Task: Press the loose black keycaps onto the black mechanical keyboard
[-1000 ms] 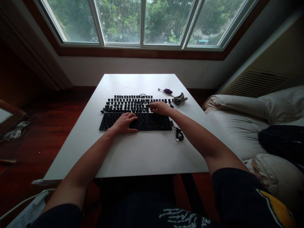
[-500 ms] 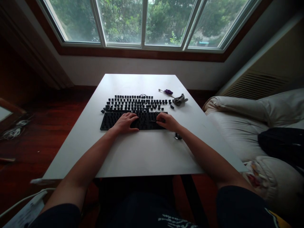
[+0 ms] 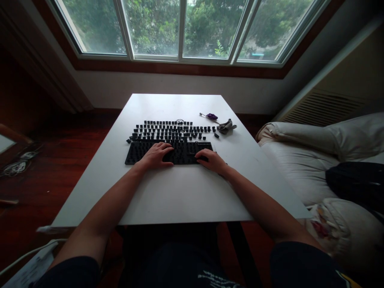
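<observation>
Black kbd on white tbl | L hand on kbd L-mid, spread, not gripping | R hand at kbd R end, curled, can't tell if gripping | keycaps just beyond kbd

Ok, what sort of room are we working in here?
Probably a room in a home: what looks like a pale padded sofa sits right of the white table, a wide window faces trees, and the floor looks like reddish wood.
</observation>
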Motion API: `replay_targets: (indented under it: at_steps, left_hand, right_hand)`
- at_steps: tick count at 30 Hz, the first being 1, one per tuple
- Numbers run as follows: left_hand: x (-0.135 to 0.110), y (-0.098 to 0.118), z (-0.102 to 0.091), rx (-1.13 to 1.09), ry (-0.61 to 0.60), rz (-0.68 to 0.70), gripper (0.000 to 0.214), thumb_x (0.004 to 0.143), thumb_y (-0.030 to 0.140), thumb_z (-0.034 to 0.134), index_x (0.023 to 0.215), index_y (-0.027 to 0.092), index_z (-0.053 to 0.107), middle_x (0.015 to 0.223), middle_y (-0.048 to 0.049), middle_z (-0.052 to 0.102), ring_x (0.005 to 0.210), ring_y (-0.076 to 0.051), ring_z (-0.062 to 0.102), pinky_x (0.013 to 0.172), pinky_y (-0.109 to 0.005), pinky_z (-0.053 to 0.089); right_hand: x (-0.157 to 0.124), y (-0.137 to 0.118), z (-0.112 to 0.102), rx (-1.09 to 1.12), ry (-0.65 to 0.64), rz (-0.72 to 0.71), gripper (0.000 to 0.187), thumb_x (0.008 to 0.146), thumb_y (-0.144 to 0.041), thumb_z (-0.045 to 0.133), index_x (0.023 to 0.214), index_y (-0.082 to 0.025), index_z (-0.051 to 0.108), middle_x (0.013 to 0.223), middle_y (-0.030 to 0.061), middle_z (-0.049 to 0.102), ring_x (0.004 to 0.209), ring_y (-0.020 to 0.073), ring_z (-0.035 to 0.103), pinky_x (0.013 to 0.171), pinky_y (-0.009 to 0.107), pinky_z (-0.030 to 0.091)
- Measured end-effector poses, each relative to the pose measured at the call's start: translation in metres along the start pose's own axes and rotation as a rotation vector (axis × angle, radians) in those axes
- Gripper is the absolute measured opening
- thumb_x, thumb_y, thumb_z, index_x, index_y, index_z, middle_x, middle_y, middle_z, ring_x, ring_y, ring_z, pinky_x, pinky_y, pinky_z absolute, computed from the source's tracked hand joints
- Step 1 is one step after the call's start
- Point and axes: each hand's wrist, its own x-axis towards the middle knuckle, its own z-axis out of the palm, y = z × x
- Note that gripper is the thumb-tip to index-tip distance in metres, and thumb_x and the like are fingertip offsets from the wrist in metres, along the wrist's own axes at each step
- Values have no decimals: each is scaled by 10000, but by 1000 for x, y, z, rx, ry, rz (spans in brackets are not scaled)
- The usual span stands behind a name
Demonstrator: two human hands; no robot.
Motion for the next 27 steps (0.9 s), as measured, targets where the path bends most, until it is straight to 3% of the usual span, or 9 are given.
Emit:
replay_targets:
  at_steps: [5, 12, 27]
  left_hand:
    - [0, 0, 1, 2, -2, -3, 754, 800, 615, 741, 1445, 269, 565, 1467, -112, 541, 1343, -343, 470, 1153, -526, 350]
    - [0, -1, 2, 10, 3, 4, 754, 807, 615, 736, 1445, 252, 562, 1464, -120, 543, 1341, -345, 466, 1152, -527, 349]
    - [2, -2, 2, 0, 4, 2, 753, 793, 600, 754, 1445, 278, 560, 1454, -115, 547, 1340, -352, 466, 1146, -542, 349]
  right_hand:
    - [-3, 1, 0, 41, 9, 14, 384, 890, -243, 663, 1273, -269, 637, 1096, 65, 725, 1020, 247, 671, 938, 425, 548]
    - [0, 2, 3, -77, 52, -82, 174, 905, -263, 672, 1071, -264, 726, 1041, 79, 714, 1068, 280, 597, 962, 468, 518]
    - [5, -1, 1, -86, -23, -66, 105, 909, -247, 668, 1013, -252, 685, 999, 85, 665, 1005, 285, 560, 900, 456, 501]
